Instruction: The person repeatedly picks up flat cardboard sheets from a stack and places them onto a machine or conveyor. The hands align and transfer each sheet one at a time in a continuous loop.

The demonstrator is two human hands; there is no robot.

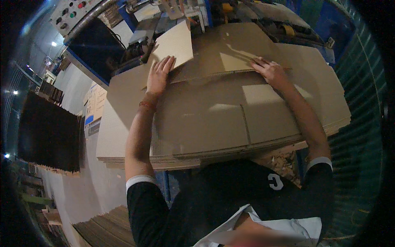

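Corrugated cardboard sheet [232,47] at twelve o'clock, atop the stack [201,123]! Left hand [160,74] at eleven touches a raised flap [176,43], right hand [270,73] at one the sheet's near edge; whether either clamps, I can't tell.

A blue frame [166,186] carries cardboard sheets [201,123] (stacked, edges uneven).

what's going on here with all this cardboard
A person has both hands at a cardboard sheet over a stack, in front of a machine. The left grip is at the sheet's brightly lit left part, and the right grip is at its near edge, toward the right. The sheet hides whatever is under it, so how firmly it is held can't be told.
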